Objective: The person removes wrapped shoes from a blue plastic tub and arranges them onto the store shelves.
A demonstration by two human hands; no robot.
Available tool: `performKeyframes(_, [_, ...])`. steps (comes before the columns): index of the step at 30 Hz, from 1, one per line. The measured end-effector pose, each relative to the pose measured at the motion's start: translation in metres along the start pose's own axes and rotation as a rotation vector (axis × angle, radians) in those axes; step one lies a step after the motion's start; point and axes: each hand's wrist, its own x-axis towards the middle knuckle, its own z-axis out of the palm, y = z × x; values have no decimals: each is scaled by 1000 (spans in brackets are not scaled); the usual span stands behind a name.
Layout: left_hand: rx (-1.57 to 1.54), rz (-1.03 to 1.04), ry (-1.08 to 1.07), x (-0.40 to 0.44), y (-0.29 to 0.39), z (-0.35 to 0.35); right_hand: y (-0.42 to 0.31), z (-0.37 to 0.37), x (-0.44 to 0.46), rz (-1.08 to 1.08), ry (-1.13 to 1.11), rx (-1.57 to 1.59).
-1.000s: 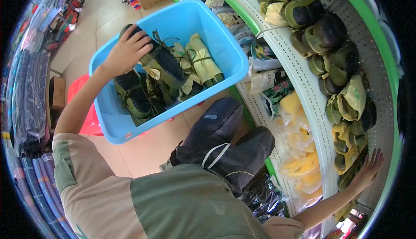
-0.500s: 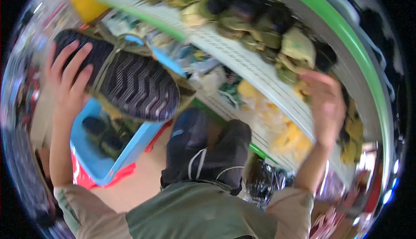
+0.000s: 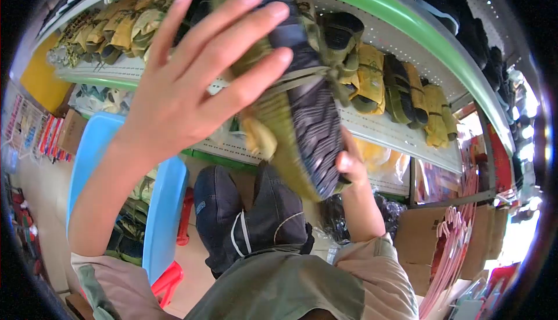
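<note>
Rolled shoes (image 3: 370, 76) line the shelf (image 3: 386, 129) before me. In front of it, my right hand (image 3: 353, 166) grips a bundle's (image 3: 314, 117) lower end, seemingly to bear its weight; a strap (image 3: 296, 80) probably keeps it together. My left hand (image 3: 183, 96) spreads wide across it, contact unclear.

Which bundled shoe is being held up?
The green-and-black bundle in the right hand's grip, its ridged sole showing; the others sit on shelves or in the blue tub.
</note>
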Motion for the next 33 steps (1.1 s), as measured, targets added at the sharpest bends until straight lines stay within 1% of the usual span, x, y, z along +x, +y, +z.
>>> performKeyframes(2, [29,45,-40,2,1,10,-6,-26,-15,-24,122,-121])
performKeyframes(3, [21,21,-61,0,0,12,-7,-38,-22,-124,218,-296])
performKeyframes(4, [13,-2,-86,-8,-2,12,-12,-50,-33,-68,279,-345])
performKeyframes(5, [2,-27,-116,-17,-5,11,-10,-82,-45,-110,333,-373])
performKeyframes(7, [33,-70,-180,-41,-16,11,-20,-94,-53,-146,446,-344])
performKeyframes(8, [52,-96,-215,-55,-23,9,-36,-81,-52,-140,507,-289])
performKeyframes(9, [66,-130,-268,-69,-29,5,-39,-95,-54,-153,618,-263])
performKeyframes(10, [81,-164,-317,-84,-34,-1,-46,-103,-57,-143,663,-267])
performKeyframes(12, [136,-239,-418,-116,-43,-14,-58,-126,-45,-187,744,-268])
performKeyframes(14, [208,-312,-525,-149,-50,-30,-74,-140,-32,-137,782,-286])
performKeyframes(15, [232,-333,-539,-162,-52,-38,-80,-148,-24,-135,823,-299])
performKeyframes(18, [295,-405,-582,-199,-56,-62,-87,-180,4,-161,800,-325])
performKeyframes(21, [307,-498,-623,-234,-54,-79,-88,-216,35,-108,816,-451])
performKeyframes(24, [280,-601,-682,-265,-45,-88,-74,-239,68,-103,888,-566])
performKeyframes(25, [264,-617,-708,-273,-40,-93,-73,-245,74,-100,816,-536])
performKeyframes(28, [252,-649,-779,-292,-32,-100,-74,-244,78,-150,745,-854])
performKeyframes(30, [239,-687,-815,-306,-19,-110,-81,-230,75,-50,855,-1124])
performKeyframes(31, [233,-722,-834,-315,-19,-114,-86,-227,67,12,731,-1280])
performKeyframes(32, [218,-781,-861,-320,-16,-118,-83,-228,71,59,762,-1186])
performKeyframes(33, [215,-852,-894,-324,-13,-121,-90,-201,79,244,864,-1217])
